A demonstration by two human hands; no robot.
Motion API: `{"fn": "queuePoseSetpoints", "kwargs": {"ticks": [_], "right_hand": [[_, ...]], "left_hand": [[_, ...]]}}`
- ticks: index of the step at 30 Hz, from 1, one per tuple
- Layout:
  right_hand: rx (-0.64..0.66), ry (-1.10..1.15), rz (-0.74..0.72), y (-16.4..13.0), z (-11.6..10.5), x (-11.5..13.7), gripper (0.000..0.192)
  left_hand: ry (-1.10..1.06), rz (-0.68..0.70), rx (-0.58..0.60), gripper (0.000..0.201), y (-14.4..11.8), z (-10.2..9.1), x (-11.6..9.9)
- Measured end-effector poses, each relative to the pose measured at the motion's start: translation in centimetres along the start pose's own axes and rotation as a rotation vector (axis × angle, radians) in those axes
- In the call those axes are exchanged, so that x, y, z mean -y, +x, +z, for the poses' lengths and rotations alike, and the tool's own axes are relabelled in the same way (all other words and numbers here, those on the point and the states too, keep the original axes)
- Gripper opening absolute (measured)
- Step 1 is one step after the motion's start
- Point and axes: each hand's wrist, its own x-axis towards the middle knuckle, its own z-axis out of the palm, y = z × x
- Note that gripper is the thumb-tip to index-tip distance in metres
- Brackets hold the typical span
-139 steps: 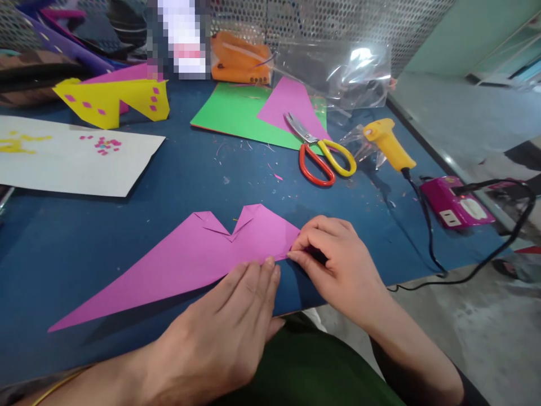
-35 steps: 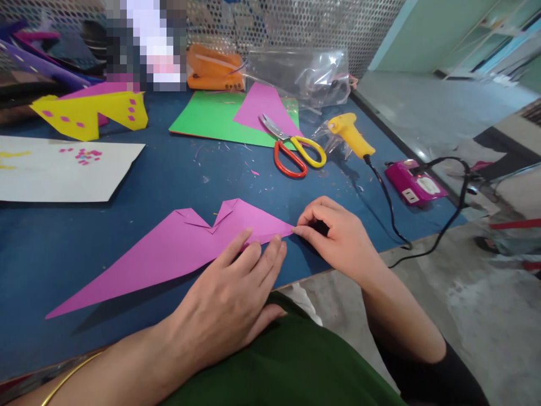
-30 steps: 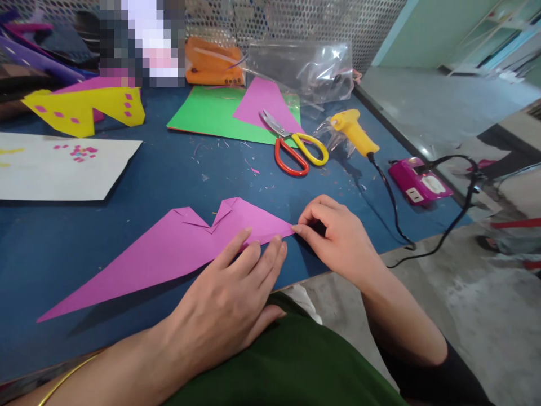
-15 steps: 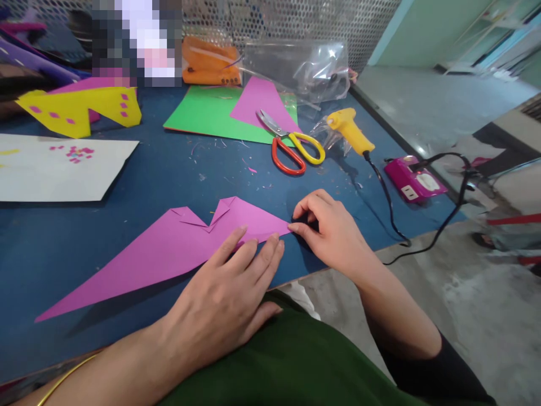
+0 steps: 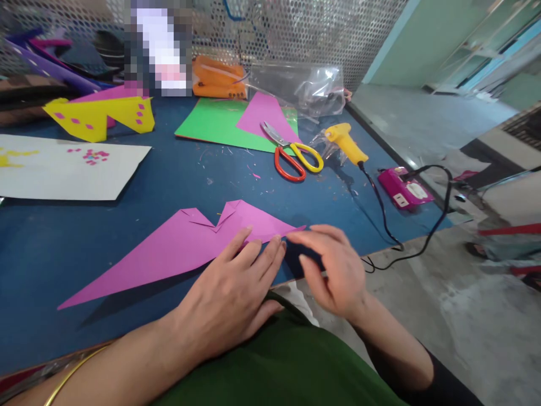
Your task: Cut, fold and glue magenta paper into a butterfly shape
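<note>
Left hand (image 5: 230, 293) lies flat with its fingers spread on the near edge of the folded purple paper (image 5: 186, 248), pinning it to the blue surface (image 5: 51, 248) so the creases stay put, while the right hand (image 5: 333, 265) hovers loosely open and blurred just off the paper's right tip, holding nothing. Farther back, scissors (image 5: 291, 155) rest on green and purple sheets beside a yellow glue gun (image 5: 344, 144); a clear plastic bag (image 5: 304, 87) lies crumpled, its contents unreadable.

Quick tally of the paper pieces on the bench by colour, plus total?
Pink: 3, the folded pink paper under the left hand, one on the green sheet, one behind the yellow piece
Green: 1
Yellow: 1
White: 1
Total: 6
</note>
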Motion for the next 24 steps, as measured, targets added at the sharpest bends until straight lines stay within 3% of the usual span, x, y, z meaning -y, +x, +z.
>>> {"fn": "queuePoseSetpoints", "kwargs": {"ticks": [2, 7, 12, 16, 24], "right_hand": [[0.085, -0.019, -0.078, -0.6, 0.5, 0.8, 0.049], [0.166, -0.170, 0.002, -0.8, 1.2, 2.3, 0.042], [0.233, -0.321, -0.048, -0.3, 1.2, 3.0, 0.041], [0.239, -0.376, -0.070, -0.4, 1.1, 2.6, 0.044], [0.207, -0.430, 0.076, -1.6, 0.8, 1.8, 0.056]], "left_hand": [[0.003, 0.012, -0.016, 0.064, -0.1, 0.1, 0.0], [0.011, 0.030, -0.082, 0.053, -0.3, 0.5, -0.1], [0.014, 0.005, -0.106, 0.049, -0.4, 0.6, -0.2], [0.031, -0.010, -0.107, 0.051, -0.4, 0.4, -0.3], [0.012, -0.019, -0.102, 0.054, -0.4, 0.4, -0.3]]}}
